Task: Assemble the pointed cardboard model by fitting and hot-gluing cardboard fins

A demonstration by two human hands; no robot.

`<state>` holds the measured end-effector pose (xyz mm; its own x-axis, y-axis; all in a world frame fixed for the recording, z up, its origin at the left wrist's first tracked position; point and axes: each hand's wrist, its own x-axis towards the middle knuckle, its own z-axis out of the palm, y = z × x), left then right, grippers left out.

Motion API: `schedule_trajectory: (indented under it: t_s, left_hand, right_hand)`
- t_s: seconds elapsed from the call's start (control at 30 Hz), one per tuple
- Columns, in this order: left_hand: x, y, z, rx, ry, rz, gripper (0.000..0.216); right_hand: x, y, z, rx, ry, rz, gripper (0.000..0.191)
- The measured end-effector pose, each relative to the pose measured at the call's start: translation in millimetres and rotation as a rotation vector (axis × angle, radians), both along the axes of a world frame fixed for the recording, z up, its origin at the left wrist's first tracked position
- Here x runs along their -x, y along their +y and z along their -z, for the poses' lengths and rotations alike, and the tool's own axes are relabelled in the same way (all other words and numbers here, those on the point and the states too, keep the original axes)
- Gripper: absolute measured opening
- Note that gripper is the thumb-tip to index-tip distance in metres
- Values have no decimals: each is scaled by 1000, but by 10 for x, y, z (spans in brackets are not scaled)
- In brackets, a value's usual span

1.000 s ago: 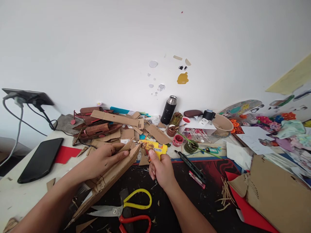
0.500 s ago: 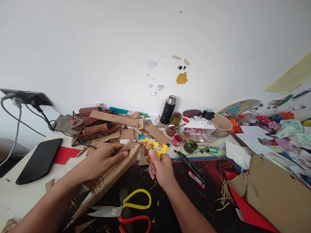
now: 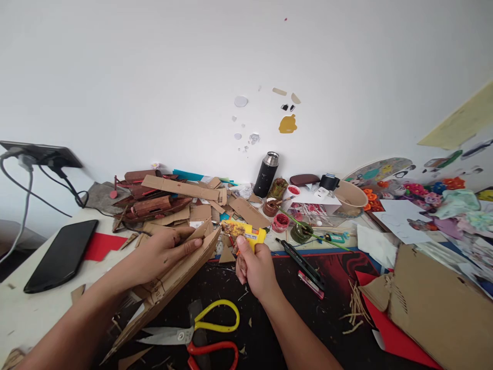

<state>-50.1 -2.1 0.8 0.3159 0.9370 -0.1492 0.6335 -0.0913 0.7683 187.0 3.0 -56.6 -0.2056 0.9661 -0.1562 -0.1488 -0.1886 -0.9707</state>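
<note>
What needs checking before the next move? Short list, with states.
1. Glue gun gripped: ok, the right hand is wrapped around its handle.
2. Cardboard piece steadied: ok, the left hand holds it.
3. Left fingers clear of the nozzle: ok, a gap shows between them.
4. Nozzle touching the cardboard: cannot tell; the tip is right by its end.
5. Glue gun hot: cannot tell from a picture.
6. Scissors out of the way: not ok, they lie beside the cardboard with the blades pointing toward it.
</note>
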Motion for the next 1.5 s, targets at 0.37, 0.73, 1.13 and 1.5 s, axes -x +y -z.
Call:
schedule_trajectory:
  t_s: [0.37,0.73,1.13,1.5]
  left_hand:
    - [-28,-11,-27,-11,31,14,51]
    - [-22,-12,-15,-34,62,25,51]
    - [-36,-11,-28,0,12,25,52]
    - [-38,-14,-24,-24,45,24,51]
  right_hand:
    - [2,-6,-6,2,5,-15,69]
    - [0,-11,-28,1,-4,-5,69]
    - [-2,2,-35,-1,-4,2,71]
    - [-13,0,-17,-7,-3,-1,68]
